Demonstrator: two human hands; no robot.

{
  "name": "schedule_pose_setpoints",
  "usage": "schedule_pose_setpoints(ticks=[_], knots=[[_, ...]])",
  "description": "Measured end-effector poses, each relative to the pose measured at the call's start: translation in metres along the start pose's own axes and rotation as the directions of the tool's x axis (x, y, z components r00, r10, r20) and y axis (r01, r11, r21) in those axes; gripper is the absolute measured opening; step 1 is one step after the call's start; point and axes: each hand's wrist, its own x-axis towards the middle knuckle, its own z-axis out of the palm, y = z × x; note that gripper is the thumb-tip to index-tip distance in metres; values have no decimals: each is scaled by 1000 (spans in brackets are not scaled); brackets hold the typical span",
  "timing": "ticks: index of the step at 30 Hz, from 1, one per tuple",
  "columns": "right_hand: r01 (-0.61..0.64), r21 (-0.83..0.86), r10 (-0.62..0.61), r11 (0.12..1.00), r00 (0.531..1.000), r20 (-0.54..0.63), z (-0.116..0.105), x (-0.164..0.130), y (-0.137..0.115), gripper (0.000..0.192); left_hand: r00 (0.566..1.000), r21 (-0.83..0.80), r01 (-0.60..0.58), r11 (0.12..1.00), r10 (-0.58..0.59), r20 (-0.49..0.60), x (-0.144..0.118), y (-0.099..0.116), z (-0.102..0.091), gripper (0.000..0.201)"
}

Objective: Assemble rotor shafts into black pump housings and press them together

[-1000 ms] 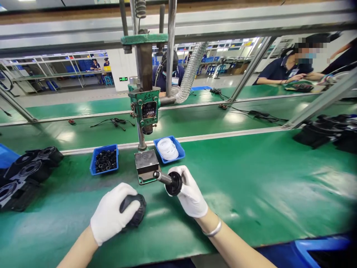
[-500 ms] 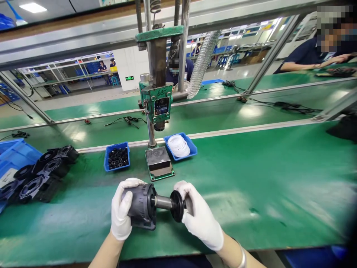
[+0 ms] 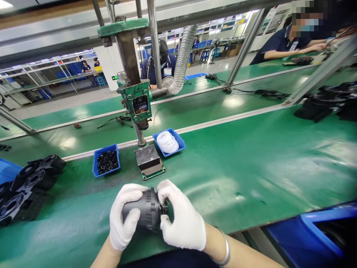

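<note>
Green matting covers the bench beneath me. Nearest, my left hand wraps the dark motor housing while my right hand clasps its other end, both closed on it. Beyond stand the press base, then two blue bins.

— What sort of place is this?
— A factory assembly line. A long green bench fills the middle of the frame, with a green press at centre.
— Anything else?
— Blue bins of small parts beside it, black housings stacked at left, and workers seated at the upper right.
</note>
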Motion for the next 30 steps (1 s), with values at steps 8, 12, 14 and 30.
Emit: schedule_pose_setpoints(ticks=[8,12,14,30], knots=[[-14,-206,26,978,998,55,0,7,-4,36,983,-76,135,988,-143,-112,3,-4,13,15],[-84,-313,103,946,994,45,1,11,-9,49,853,-241,510,826,-522,16,17,-18,31,42],[-108,-331,149,937,983,103,0,11,-4,60,823,-226,563,795,-564,65,24,-30,39,50],[-276,40,254,960,925,282,-18,10,60,51,854,46,356,933,-346,388,4,-38,25,142]])
